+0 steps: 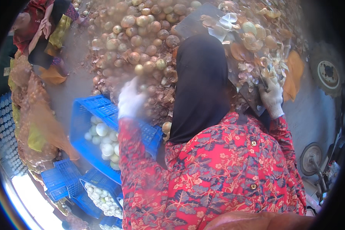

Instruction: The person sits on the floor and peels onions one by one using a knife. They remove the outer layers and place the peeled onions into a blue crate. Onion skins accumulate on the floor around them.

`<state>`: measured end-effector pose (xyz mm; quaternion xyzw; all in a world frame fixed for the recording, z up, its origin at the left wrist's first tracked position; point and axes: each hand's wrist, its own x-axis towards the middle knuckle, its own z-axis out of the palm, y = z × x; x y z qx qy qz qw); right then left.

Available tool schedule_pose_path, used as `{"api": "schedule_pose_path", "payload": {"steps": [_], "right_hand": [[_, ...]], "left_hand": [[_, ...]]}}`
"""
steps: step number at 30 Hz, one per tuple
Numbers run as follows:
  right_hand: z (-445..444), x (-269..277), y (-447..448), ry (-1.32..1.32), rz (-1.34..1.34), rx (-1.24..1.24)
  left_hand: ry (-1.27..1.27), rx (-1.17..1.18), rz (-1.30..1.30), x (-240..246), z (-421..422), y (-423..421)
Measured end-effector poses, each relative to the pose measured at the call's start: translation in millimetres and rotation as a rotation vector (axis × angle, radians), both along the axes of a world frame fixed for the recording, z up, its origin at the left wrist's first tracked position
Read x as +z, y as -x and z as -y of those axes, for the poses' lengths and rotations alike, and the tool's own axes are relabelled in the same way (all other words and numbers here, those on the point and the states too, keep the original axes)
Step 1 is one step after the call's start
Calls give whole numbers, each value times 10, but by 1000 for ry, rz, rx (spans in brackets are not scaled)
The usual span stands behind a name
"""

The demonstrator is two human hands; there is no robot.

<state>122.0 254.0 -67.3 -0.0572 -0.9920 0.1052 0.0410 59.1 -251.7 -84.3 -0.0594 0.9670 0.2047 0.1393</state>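
Note:
My left hand [131, 99], in a white knit glove, is blurred. It reaches over the near part of a heap of onions in brown skins [143, 37], its fingers apart and nothing visible in them. Just beyond its fingertips lies a yellowish onion [139, 70]. Peeled white onions [102, 129] fill part of a tilted blue plastic crate [89, 161] below my left forearm. My right hand [270, 96], gloved too, is closed around a thin dark tool [263, 82], perhaps a knife. Loose onion skins [248, 76] lie around it. My black-clad leg [201, 86] stretches between both hands.
More blue crates [61, 179] stand at lower left, one holding small peeled onions [102, 199]. Full mesh sacks [36, 115] line the left side. Another person's hands [45, 28] show at upper left. A wheel [328, 74] and a second wheel [311, 159] stand at right.

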Motion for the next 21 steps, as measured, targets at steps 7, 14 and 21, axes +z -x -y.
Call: {"api": "schedule_pose_path", "payload": {"steps": [7,14,21], "right_hand": [[153,168,-119,-87,-44,-4],[194,293,-181,-112,5,-57],[269,377,-193,-106,4,-41]], "left_hand": [[11,-284,176,-710,-378,87],[-165,-196,110,-905,-557,272],[-108,-222,85,-1006,-917,1254]]}}
